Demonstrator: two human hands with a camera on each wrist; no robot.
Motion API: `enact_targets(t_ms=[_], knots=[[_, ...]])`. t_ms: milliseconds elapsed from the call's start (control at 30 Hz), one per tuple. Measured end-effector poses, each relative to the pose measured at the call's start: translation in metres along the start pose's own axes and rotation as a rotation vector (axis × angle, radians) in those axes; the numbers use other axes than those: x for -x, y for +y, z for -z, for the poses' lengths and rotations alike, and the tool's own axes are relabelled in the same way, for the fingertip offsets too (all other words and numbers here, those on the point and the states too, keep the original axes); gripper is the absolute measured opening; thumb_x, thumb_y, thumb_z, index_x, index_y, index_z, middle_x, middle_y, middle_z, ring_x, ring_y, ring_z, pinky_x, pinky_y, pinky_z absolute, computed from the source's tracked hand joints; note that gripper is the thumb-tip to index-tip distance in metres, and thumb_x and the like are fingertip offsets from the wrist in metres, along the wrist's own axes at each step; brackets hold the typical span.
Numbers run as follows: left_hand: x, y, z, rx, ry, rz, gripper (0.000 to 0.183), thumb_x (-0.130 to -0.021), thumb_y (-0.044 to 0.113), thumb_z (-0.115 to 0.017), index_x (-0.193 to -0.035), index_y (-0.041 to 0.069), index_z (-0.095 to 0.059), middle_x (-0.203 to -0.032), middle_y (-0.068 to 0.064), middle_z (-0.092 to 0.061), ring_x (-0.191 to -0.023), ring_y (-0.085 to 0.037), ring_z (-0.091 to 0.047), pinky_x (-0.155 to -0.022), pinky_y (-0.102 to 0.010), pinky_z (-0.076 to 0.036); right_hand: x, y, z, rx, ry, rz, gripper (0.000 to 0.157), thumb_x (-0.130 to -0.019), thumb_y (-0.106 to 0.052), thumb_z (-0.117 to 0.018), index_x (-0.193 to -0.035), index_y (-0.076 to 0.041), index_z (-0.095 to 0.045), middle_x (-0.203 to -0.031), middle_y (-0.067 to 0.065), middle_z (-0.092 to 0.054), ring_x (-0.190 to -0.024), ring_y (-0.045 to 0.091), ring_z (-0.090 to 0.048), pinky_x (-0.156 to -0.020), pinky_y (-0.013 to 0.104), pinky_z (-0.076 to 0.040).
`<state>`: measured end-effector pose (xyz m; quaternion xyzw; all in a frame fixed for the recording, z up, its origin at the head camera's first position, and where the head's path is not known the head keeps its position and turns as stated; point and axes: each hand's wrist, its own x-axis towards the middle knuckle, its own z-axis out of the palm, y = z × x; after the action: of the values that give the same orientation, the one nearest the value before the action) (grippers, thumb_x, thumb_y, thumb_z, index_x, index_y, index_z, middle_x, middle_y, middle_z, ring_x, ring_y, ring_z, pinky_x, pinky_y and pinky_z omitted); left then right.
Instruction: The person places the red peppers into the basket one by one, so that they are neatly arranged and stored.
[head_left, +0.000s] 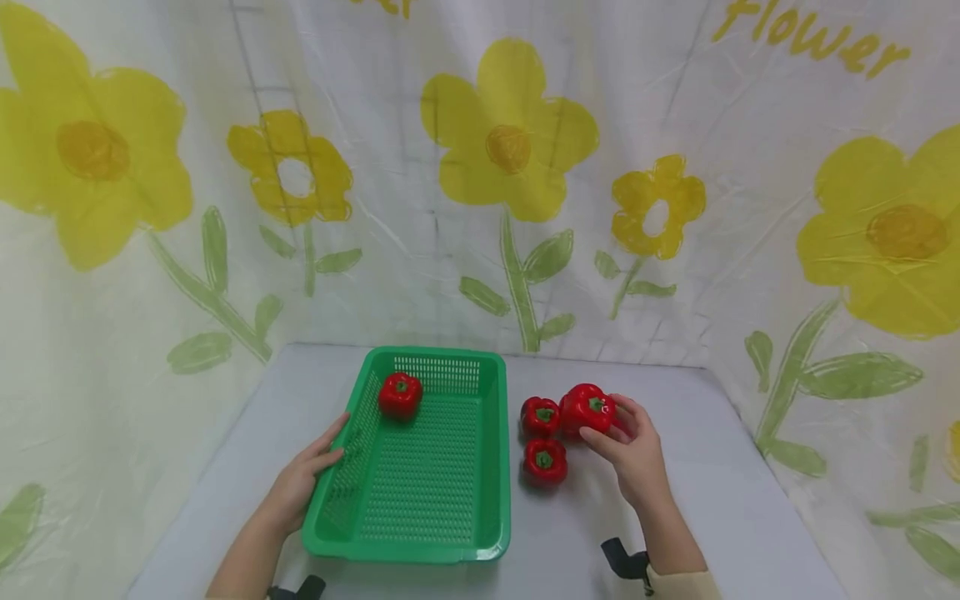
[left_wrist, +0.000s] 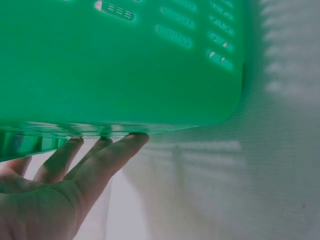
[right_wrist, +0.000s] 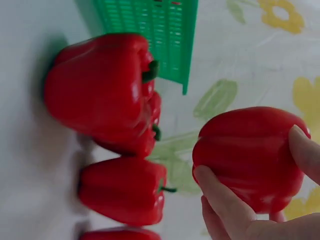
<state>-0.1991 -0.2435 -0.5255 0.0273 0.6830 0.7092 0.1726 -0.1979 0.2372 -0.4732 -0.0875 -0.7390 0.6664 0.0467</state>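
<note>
The pepper (head_left: 587,410) is in the right hand (head_left: 633,450), between the thumb and the fingertips, which are clamped on its sides. It is up off the worktop (head_left: 712,500), on the right half and nearer the back edge. Its stem points up and a bit toward the person, and its long way, from stem to bottom, stands nearly straight up (it is a chubby one, so not much longer than wide). Just below and left of it stand more red peppers: the back one (head_left: 540,417) and the front one (head_left: 545,467), stems up. Next comes the green basket (head_left: 408,551), left of the middle. The inside pepper (head_left: 400,397) sits near its back left corner, stem up. The left hand (head_left: 296,483) touches the basket's left side, fingers apart and nearly straight.
</note>
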Motion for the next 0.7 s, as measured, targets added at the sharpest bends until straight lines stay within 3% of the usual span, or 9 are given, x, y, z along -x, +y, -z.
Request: enact_targets(t_ms=[167,333,700], knots=[[0.000,0.003,0.001,-0.026,0.003,0.009,0.057,-0.111,0.027,-0.034,-0.163,0.034,-0.013,-0.171,-0.004,0.005,-0.156,-0.039,0.004,-0.120,-0.056,-0.024,-0.002,-0.012,-0.018,-0.015,-0.004,0.001,0.080,-0.085,-0.021,-0.083,-0.151,-0.017,-0.037,-0.154,0.009,-0.042,-0.134,0.030,-0.049,-0.092,0.028,-0.059],[0.001,0.002,0.004,-0.022,0.018,0.022,0.057,-0.110,0.026,-0.034,-0.163,0.034,-0.015,-0.171,-0.003,0.004,-0.156,-0.038,0.003,-0.120,-0.056,-0.025,-0.006,-0.025,-0.033,-0.004,-0.039,0.003,0.081,-0.083,-0.023,-0.085,-0.150,-0.018,-0.039,-0.153,0.008,-0.043,-0.135,0.030,-0.048,-0.099,0.042,-0.057],[0.000,0.000,0.001,-0.015,-0.010,0.006,0.057,-0.110,0.029,-0.035,-0.163,0.034,-0.012,-0.171,-0.005,0.006,-0.156,-0.038,0.003,-0.119,-0.051,-0.028,-0.020,-0.045,-0.059,0.022,-0.090,0.029,0.076,-0.082,-0.022,-0.086,-0.145,-0.024,-0.044,-0.150,0.004,-0.047,-0.132,0.031,-0.053,-0.097,0.050,-0.057]])
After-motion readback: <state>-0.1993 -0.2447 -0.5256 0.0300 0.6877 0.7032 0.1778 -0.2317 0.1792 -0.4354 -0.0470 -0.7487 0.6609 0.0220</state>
